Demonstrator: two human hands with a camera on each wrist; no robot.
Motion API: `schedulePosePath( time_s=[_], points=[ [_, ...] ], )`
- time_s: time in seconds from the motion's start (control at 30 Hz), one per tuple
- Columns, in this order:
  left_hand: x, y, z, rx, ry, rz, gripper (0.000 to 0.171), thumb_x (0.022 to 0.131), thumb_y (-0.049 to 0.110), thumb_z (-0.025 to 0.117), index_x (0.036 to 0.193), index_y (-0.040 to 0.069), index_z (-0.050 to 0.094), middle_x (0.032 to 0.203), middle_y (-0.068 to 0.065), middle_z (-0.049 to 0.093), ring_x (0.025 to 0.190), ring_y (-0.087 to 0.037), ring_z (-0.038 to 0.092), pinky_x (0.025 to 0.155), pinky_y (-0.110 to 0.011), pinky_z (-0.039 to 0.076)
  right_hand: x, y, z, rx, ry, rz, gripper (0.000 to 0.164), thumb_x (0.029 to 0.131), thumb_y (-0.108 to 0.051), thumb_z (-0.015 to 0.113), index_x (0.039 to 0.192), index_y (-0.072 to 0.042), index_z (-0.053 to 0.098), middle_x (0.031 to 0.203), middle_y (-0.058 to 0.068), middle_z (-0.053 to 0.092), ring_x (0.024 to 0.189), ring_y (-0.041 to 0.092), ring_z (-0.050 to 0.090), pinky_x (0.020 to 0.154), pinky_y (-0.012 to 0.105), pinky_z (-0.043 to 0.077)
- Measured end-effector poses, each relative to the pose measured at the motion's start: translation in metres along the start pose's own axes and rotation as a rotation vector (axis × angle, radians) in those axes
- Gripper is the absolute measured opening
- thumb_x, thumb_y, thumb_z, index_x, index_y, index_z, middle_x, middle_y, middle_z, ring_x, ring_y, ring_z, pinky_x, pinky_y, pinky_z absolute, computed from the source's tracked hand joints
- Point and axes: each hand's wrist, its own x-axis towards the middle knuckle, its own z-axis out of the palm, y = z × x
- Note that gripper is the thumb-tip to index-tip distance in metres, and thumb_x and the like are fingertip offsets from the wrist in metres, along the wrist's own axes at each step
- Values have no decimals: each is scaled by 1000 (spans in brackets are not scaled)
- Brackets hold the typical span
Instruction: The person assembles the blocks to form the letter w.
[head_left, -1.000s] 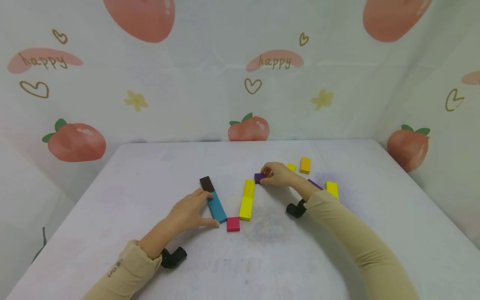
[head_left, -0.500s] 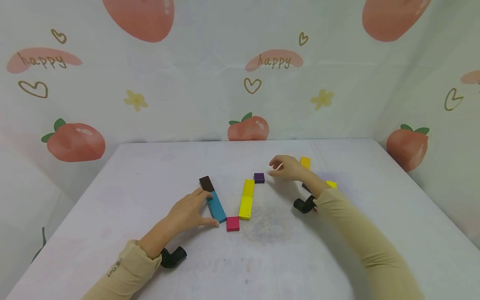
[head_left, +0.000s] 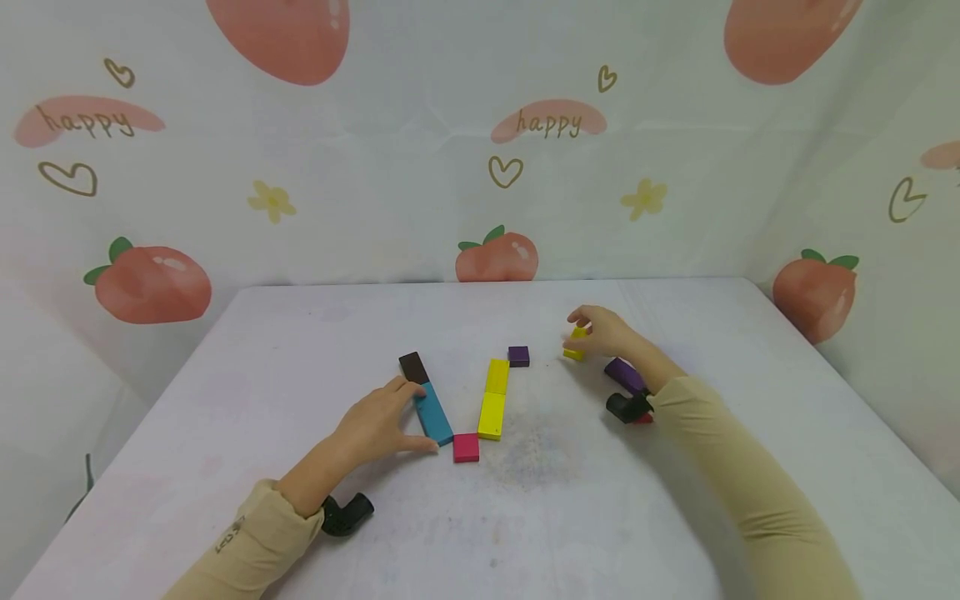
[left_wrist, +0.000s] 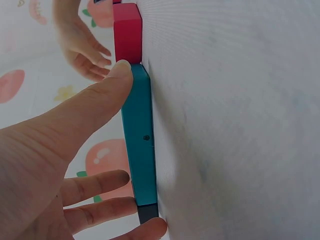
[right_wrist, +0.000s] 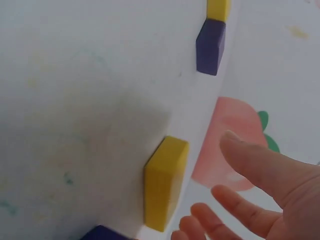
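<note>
My left hand (head_left: pixel 371 421) lies along the left side of a blue block (head_left: pixel 432 417), its fingers spread. In the left wrist view the thumb (left_wrist: pixel 120 70) is at the blue block's end, close to a red block (left_wrist: pixel 128 32). A dark block (head_left: pixel 412 367) adjoins the blue one's far end. Two yellow blocks (head_left: pixel 491 415) run back from the red block's right side, and a small purple block (head_left: pixel 518 356) stands at their far end. My right hand (head_left: pixel 606 332) hovers beside a loose yellow block (right_wrist: pixel 166 185), thumb and fingers apart, with nothing between them.
A longer purple block (head_left: pixel 624 375) and a red piece (head_left: pixel 642 418), partly covered by the right wrist's black camera (head_left: pixel 628 407), lie near the right forearm. The left wrist carries a black camera (head_left: pixel 347 517) too. A fruit-print cloth (head_left: pixel 375 183) hangs behind the white table (head_left: pixel 315 325).
My right hand has let go of the small purple block and moved right to the loose yellow block. The purple block stays at the yellow row's far end. My left hand has not moved.
</note>
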Motion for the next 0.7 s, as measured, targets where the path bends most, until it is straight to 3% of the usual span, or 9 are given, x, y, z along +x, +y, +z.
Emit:
schedulePosePath(
  time_s=[0.4, 0.7],
  points=[
    [-1, 0, 0, -10, 6, 1, 75, 67, 46, 80, 122, 4, 53, 126, -14, 53, 104, -29, 58, 89, -45, 51, 4, 15, 2, -24, -48, 45, 64, 81, -20, 70, 130, 10, 42, 133, 34, 43, 119, 44, 44, 103, 51, 40],
    [-2, 0, -1, -4, 4, 8, 74, 67, 47, 79, 122, 4, 53, 126, -14, 54, 104, -29, 57, 90, -45, 51, 5, 17, 4, -57, -46, 45, 63, 80, -20, 71, 127, 11, 44, 129, 31, 47, 111, 40, 49, 100, 49, 43]
  ],
)
